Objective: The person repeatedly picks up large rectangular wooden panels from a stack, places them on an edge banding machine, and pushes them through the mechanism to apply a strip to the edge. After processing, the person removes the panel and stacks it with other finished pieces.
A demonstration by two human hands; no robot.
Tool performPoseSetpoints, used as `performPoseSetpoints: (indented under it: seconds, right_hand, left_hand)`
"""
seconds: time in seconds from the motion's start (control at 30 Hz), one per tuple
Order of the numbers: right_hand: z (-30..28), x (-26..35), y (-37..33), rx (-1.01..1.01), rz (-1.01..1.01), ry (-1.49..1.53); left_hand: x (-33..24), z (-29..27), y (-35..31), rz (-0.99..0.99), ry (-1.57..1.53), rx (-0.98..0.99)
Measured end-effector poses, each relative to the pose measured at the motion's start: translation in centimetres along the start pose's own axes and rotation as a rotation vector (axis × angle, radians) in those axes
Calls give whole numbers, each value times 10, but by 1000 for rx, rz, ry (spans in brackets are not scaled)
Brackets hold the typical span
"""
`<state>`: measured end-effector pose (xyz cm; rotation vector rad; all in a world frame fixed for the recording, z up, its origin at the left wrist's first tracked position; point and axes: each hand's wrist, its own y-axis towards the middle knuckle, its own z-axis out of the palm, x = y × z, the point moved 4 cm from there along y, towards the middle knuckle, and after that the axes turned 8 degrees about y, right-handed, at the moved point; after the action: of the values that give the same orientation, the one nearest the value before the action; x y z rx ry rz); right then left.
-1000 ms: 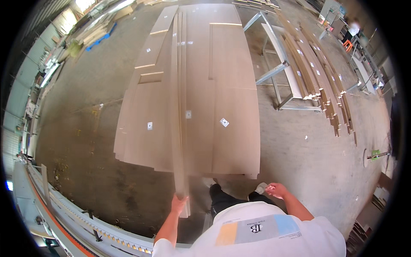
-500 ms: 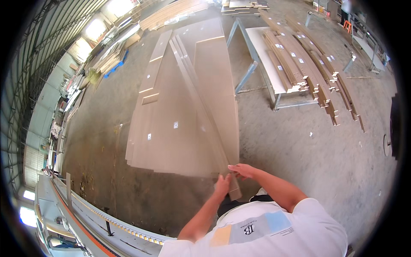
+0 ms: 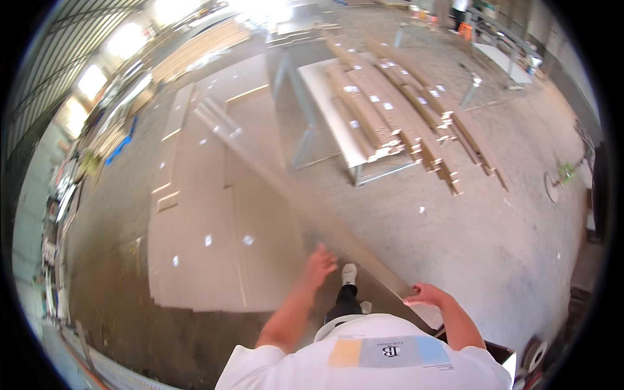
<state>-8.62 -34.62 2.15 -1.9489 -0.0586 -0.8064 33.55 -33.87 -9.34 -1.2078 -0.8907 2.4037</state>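
Observation:
A long, narrow brown board [image 3: 361, 248] stretches diagonally from the upper left down to my right side, blurred along its far part. My right hand [image 3: 427, 296] is closed around its near end. My left hand [image 3: 320, 265] is off the board, to its left, with fingers apart and slightly blurred; nothing shows in it. The board's far end passes above a wide stack of brown panels [image 3: 195, 273] low on the left, which carries small white labels.
Right of the panels, a metal-legged stand [image 3: 357, 170] bears several long brown strips [image 3: 383, 107]. A trolley-like bench [image 3: 500, 62] stands far right. Timber piles line the far left. Below me is my shoe [image 3: 350, 273] on the concrete floor [image 3: 474, 247].
My view has turned right. My left hand has let go of the board and moved away from it. My right hand has carried the near end to the right.

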Motion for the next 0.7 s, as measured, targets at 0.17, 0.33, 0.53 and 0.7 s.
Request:
performPoseSetpoints:
  seconds: [0.17,0.33,0.53,0.7]
  right_hand:
    - [-70,-59,-111,51,202,-33]
    - [-118,-55,-189,-30,377,1]
    - [-140,-110,-183,-401,219,-141]
    - [-185,-171,-168,-545,152,-225]
  left_hand:
    - [-131,29,79,48,-431,-195]
    - [-163,75,118,242,-357,9]
    - [-152,135,137,278,-420,4]
    - [-117,166,183,350,-294,44]
